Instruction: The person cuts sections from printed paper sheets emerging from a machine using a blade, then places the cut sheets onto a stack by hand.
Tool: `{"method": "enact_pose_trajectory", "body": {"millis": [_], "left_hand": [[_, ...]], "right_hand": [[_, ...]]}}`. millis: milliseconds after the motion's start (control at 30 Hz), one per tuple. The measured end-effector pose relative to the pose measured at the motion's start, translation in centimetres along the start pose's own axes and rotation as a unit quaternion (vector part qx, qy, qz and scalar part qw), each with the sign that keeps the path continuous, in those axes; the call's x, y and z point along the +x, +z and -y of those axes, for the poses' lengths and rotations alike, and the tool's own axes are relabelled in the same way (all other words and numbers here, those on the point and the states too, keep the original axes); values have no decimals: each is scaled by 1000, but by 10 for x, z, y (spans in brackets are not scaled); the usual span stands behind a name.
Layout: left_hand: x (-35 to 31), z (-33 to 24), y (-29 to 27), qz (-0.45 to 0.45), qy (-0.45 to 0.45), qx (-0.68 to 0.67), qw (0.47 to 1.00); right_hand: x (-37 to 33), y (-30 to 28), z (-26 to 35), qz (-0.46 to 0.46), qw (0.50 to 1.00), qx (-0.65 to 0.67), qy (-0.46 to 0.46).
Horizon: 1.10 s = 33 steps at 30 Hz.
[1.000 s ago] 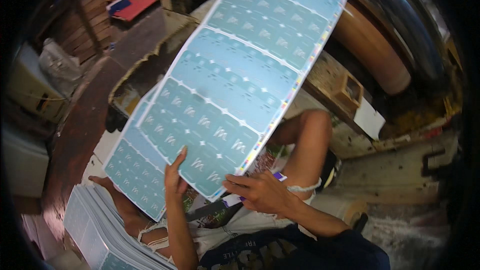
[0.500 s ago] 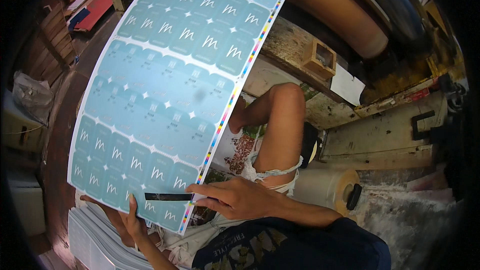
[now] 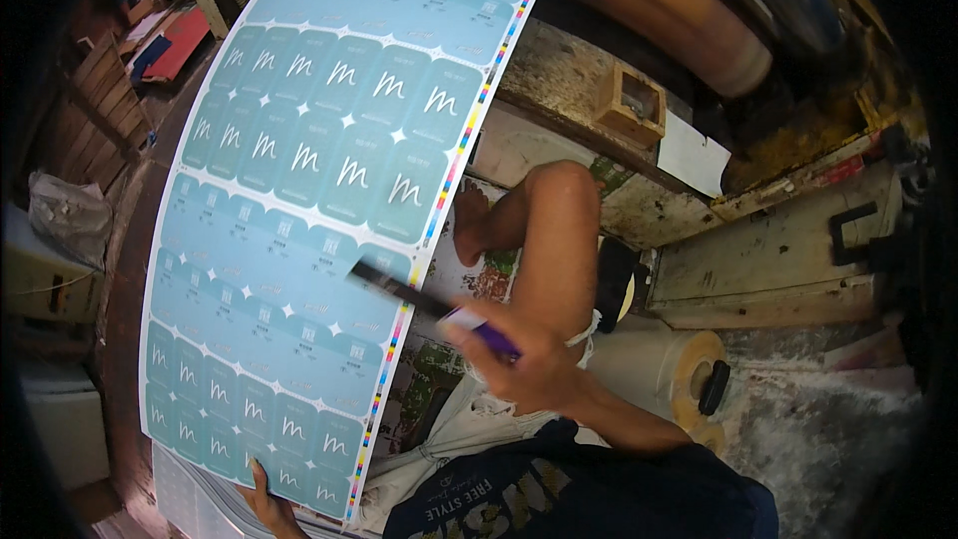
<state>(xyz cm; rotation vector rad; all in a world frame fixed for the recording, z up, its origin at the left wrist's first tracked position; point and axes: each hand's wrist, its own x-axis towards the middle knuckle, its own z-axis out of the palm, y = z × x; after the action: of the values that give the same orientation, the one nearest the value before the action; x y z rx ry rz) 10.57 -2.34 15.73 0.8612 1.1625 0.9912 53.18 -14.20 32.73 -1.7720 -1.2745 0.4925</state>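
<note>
A large printed sheet in pale blue and teal, patterned with rows of small labels, slopes up and away from me. Along its right side runs a strip of coloured squares. My left hand grips the near edge, its thumb on top and its fingers hidden underneath. In my right hand is a flat black strip-like tool with a purple and white grip end; I cannot tell its exact kind. Its black end reaches over the sheet's right part, and whether it touches is unclear.
Below the sheet, at lower left, lies a stack of sheets. Large rollers of a machine stand at upper right, above a small wooden box and a white paper. A clear film roll lies right of my bent leg.
The sheet has shifted toward me, and my left hand has come nearer with it. My right hand has lifted away to the upper right, tilting the black tool.
</note>
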Motion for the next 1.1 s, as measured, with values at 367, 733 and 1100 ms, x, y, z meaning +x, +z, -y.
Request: {"method": "enact_pose_trajectory", "body": {"millis": [367,733,1100], "left_hand": [[4,23,-43,-66,-37,18,997],[25,61,-115,-85,-56,278,955],[62,62,-73,-126,-162,39,978]], "right_hand": [[19,-158,-84,-388,875,-175,230],[-16,-127,-200,-187,778,-340,494],[-8,-122,-265,-225,792,-38,566]]}}
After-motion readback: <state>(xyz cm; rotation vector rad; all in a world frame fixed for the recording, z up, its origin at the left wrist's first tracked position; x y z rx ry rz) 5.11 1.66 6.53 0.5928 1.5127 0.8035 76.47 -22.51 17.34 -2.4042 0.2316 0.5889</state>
